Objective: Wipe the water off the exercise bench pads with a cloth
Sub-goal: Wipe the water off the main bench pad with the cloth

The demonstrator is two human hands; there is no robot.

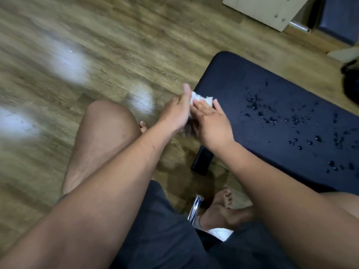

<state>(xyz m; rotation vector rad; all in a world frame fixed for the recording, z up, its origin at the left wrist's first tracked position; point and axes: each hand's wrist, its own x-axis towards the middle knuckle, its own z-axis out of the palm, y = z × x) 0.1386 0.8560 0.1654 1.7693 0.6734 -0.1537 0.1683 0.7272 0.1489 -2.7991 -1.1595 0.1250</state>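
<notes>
Item: white cloth [202, 99] held between two hands at the left edge of the bench pad [242, 84].
Detail: the right hand [211, 123] lays straight fingers on the cloth. The left hand [175, 111] backs it, thumb raised, fingers hidden, so its grasp cannot be told. Water droplets [272, 115] lie scattered toward the pad's right edge, apart from the cloth.

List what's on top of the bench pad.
Water droplets dot the bench pad. The white cloth is held between left hand and right hand at its edge, contact unclear. The right forearm covers the near edge.
</notes>
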